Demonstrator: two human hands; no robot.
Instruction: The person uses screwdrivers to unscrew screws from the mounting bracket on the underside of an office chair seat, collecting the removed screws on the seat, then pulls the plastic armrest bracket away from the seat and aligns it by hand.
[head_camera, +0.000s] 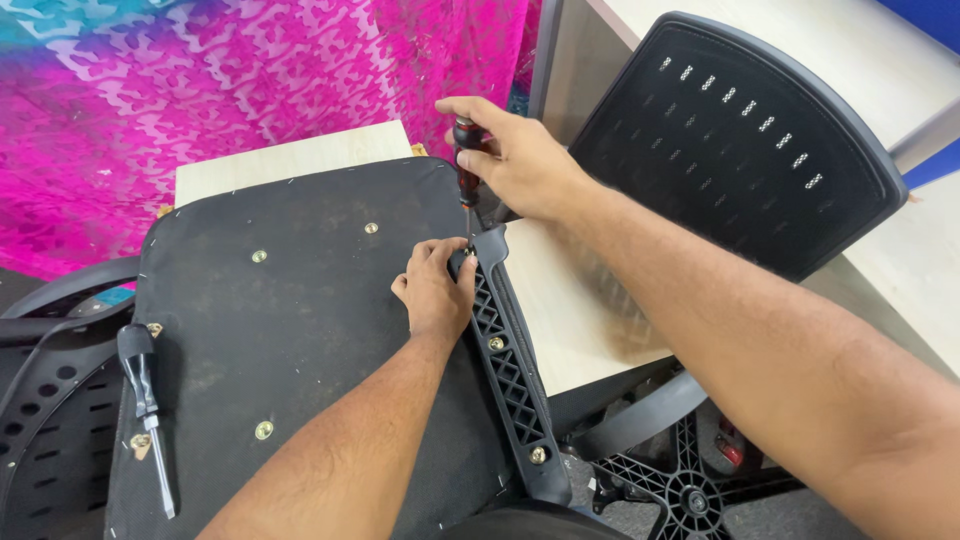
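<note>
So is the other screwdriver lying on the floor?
No, the spare screwdriver lies on the black seat underside, near its left edge.

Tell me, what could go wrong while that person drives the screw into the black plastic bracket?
The red-and-black screwdriver in the right hand might slip off the screw and jab the left hand, whose fingers pinch the black ribbed plastic bracket right beside the tip. The upturned black chair seat overhangs the small pale wooden table and could shift.

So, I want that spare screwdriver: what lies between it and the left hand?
Head view: only the seat underside's dark fabric with brass inserts lies between spare screwdriver and left hand.
</note>
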